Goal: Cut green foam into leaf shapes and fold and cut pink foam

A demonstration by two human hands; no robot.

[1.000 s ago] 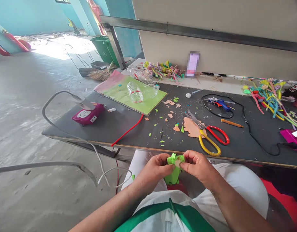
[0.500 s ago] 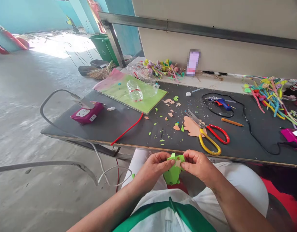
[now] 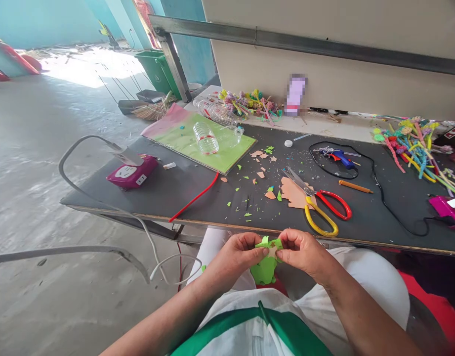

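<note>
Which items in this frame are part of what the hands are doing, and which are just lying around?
In use: left hand and right hand, both pinching the green foam piece; small tan cutout on its top.

Lying about on the table: scissors, glue gun, pencil, plastic bottle, green sheet, pipe cleaners.

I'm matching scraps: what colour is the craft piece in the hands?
Bright green: craft piece between left hand and right hand, head view.
</note>
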